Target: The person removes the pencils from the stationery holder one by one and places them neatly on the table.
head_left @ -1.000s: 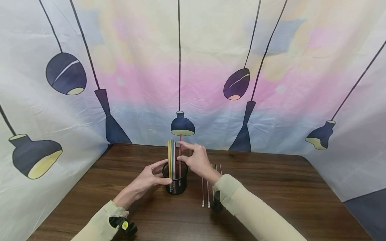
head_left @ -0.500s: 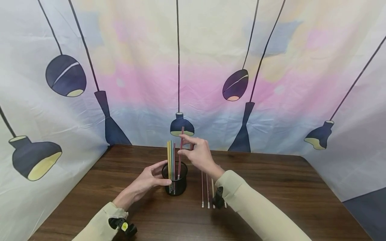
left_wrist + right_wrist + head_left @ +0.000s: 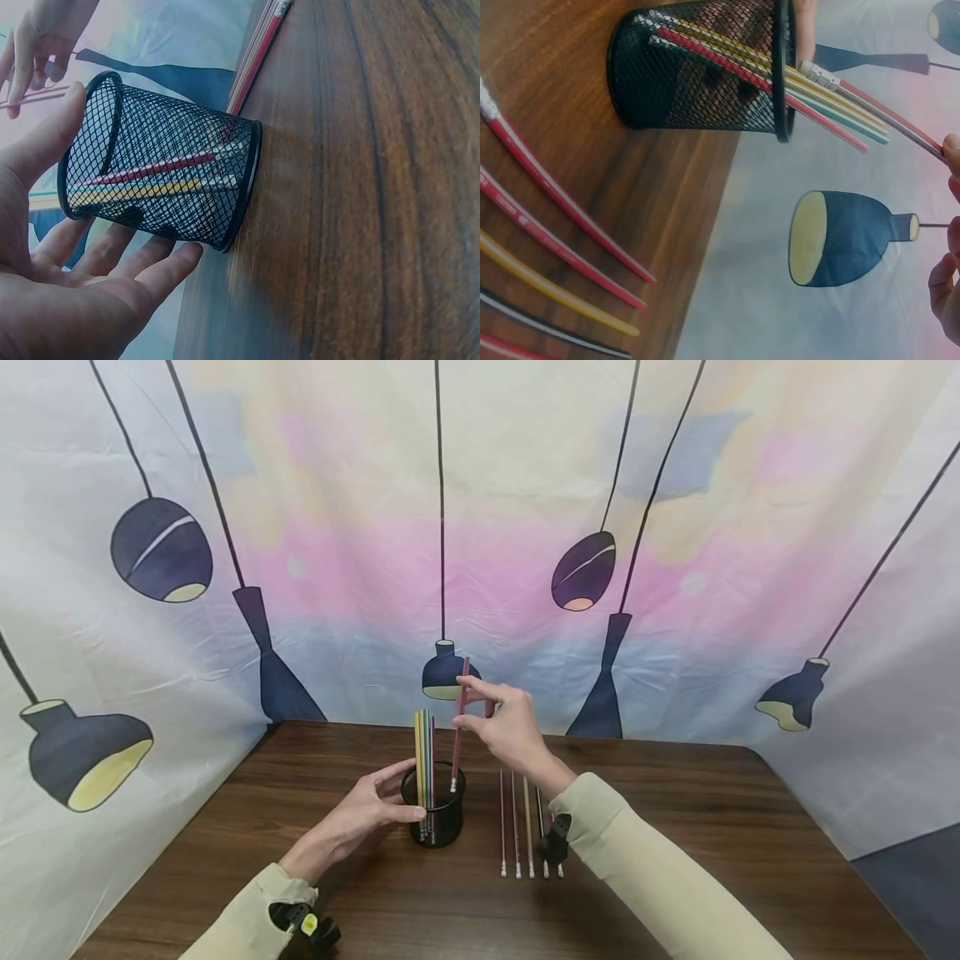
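Note:
My left hand holds a black mesh pencil cup upright on the table, its thumb at the rim and its fingers round the side. Several pencils, yellow, green and red among them, lean together on the cup's left side. Above the cup, the thumb and fingers of my right hand pinch a red pencil near its upper part, slightly tilted. Its white eraser end points down, and in the right wrist view this eraser is just outside the cup's rim.
Right of the cup, several pencils lie side by side on the brown wooden table, eraser ends toward the person. Behind the table hangs a cloth backdrop printed with lamps.
My right hand has moved up and to the right, lifting the red pencil from inside the cup to above its rim. The left hand and cup have stayed in place.

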The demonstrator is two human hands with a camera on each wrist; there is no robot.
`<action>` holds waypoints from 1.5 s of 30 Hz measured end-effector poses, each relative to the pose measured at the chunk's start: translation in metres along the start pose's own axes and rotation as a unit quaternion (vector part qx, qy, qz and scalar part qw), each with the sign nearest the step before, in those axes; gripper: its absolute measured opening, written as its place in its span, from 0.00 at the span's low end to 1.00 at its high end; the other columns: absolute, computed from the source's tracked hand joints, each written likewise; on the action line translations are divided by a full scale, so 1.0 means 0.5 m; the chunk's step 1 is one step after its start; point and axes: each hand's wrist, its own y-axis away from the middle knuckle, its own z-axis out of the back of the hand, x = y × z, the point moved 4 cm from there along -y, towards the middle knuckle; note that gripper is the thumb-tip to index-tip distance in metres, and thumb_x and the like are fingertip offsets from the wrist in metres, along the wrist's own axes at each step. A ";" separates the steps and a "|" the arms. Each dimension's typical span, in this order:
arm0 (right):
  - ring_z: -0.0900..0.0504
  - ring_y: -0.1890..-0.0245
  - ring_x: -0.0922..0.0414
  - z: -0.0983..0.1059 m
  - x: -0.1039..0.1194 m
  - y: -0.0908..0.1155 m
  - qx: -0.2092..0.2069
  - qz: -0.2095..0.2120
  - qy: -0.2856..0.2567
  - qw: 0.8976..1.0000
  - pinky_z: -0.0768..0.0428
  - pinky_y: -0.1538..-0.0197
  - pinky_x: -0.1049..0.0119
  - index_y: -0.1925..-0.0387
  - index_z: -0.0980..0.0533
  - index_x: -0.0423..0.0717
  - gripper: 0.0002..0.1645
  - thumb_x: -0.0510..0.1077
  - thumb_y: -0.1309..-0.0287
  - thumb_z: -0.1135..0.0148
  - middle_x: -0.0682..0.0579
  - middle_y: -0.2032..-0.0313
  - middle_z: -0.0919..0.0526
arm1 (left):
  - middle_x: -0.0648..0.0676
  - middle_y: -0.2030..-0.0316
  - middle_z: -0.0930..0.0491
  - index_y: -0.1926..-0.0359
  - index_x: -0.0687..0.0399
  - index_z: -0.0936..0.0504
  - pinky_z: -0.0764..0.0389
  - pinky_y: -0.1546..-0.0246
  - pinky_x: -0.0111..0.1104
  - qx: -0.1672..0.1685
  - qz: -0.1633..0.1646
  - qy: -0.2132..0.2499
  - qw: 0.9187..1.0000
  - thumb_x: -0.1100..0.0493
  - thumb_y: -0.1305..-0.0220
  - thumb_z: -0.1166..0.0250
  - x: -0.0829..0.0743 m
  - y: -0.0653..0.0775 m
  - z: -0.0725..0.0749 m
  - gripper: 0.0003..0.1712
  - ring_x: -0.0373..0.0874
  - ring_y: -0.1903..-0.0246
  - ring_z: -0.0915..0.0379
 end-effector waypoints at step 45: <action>0.12 0.55 0.46 0.208 -0.197 0.169 0.121 -0.187 0.126 0.967 0.22 0.60 0.59 0.41 0.14 0.44 0.33 0.36 0.51 0.16 0.55 0.66 0.10 | 0.68 0.26 0.35 0.17 0.56 0.42 0.25 0.37 0.49 0.000 -0.001 0.001 1.000 0.63 0.39 0.22 0.002 -0.001 0.002 0.55 0.67 0.28 0.36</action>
